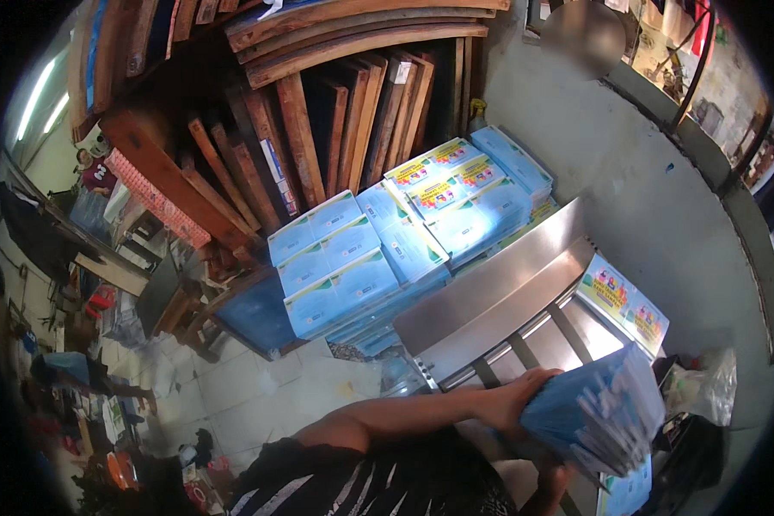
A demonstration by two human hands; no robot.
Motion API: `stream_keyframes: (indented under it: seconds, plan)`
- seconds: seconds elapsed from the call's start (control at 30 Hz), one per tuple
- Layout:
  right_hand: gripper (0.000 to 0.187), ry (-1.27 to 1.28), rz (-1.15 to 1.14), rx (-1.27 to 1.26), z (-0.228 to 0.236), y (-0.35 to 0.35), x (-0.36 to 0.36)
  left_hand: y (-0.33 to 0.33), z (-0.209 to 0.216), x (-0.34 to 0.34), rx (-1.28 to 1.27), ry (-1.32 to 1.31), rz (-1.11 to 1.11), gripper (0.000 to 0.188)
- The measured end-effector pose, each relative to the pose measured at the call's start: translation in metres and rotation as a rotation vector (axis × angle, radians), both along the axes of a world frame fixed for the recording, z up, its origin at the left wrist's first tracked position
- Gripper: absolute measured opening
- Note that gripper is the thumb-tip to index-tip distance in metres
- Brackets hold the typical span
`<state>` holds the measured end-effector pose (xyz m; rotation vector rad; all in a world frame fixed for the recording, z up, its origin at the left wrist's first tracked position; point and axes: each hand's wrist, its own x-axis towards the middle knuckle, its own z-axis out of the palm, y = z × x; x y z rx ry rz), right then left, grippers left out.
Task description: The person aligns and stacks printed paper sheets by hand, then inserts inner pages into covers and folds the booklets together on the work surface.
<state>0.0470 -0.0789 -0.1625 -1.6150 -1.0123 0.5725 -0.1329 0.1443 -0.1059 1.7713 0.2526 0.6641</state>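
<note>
A thick stack of blue booklets or folded sheets (568, 413) is raised in front of me at the lower right, its uneven pale edges fanned toward the right. My left hand (518, 399) is closed around the stack's left side, with the forearm reaching across from the lower middle. Below the stack, my right hand (555, 480) grips its lower edge; most of those fingers are hidden. Just beyond is a metal machine (490, 297) with dark belts (569, 334) over its bed. A colourful printed sheet or booklet (621, 303) lies at its right end.
Neat piles of light-blue printed booklets (340, 258) stand beyond the machine. Behind them, a rack holds several wooden frames (301, 138). A grey wall (636, 163) rises at right, near a clear plastic bag (715, 387). Tiled floor (254, 404) stretches left, where another person (69, 370) appears.
</note>
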Motion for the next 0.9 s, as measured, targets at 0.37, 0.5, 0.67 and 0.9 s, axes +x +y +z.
stream_keyframes:
  seconds: [0.37, 0.5, 0.67, 0.9]
  plan:
    - [0.049, 0.46, -0.215, 0.023, 0.047, -0.05, 0.045, -0.011, 0.128, -0.025, 0.662, 0.504, -0.246, 0.086]
    - [0.075, 0.317, -0.139, 0.18, 0.084, -0.052, 0.039, -0.039, 0.101, -0.012, 0.874, 0.51, -0.334, 0.107]
    - [0.087, 0.577, 0.124, 0.172, 0.062, -0.052, 0.038, -0.036, 0.112, -0.01, 0.824, 0.623, -0.494, 0.114]
    - [0.098, 0.559, 0.088, 0.266, 0.052, -0.068, 0.006, 0.046, -0.001, -0.091, -0.884, -0.057, -0.314, 0.094]
